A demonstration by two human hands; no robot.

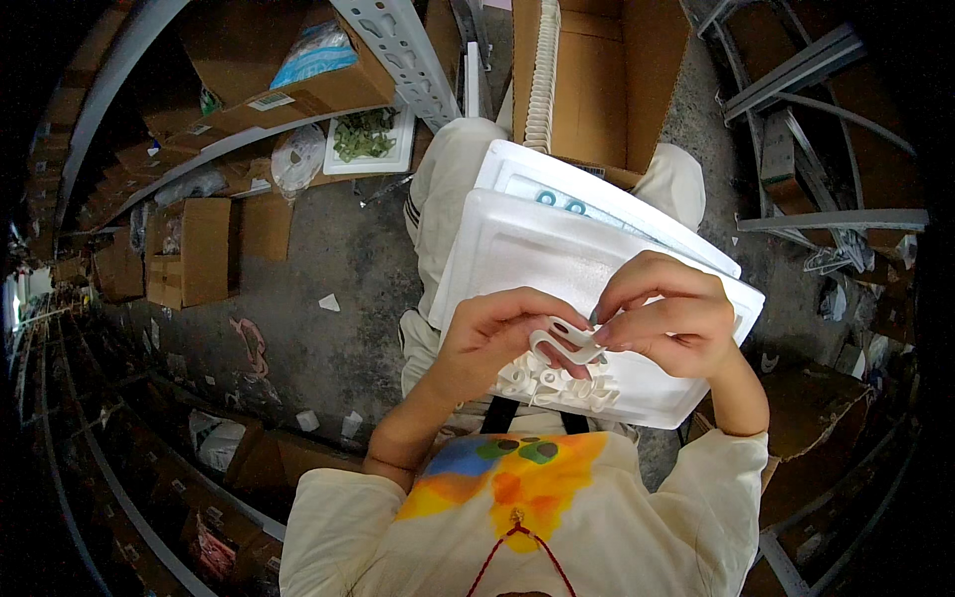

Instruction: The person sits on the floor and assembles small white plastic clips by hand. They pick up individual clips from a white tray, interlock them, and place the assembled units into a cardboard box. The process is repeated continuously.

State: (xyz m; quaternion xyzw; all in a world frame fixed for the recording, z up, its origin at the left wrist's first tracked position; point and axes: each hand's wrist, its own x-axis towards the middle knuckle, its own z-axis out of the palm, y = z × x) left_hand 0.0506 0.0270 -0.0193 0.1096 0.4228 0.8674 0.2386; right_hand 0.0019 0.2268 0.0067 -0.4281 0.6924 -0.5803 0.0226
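My left hand (502, 336) grips a white curved plastic piece (565, 340), bent like a hook, with a dark hole near its top. At its right end, the thumb and fingers of my right hand (668, 316) pinch together; whether they hold the piece's edge or some small part there is too small to tell. Both hands are above a white plastic tray (557, 239) lying across my lap. Below them on the tray is a heap of small white plastic parts (557, 384). A second white tray (718, 261) sticks out from beneath it, with teal ring shapes (560, 202) showing.
Between my knees stands an open cardboard box (607, 80), a row of stacked white pieces (542, 80) along its left side. Metal shelving (398, 50) with cartons rises at left, more metal racks (826, 219) at right. A white tray of green pieces (364, 137) sits beyond my left knee.
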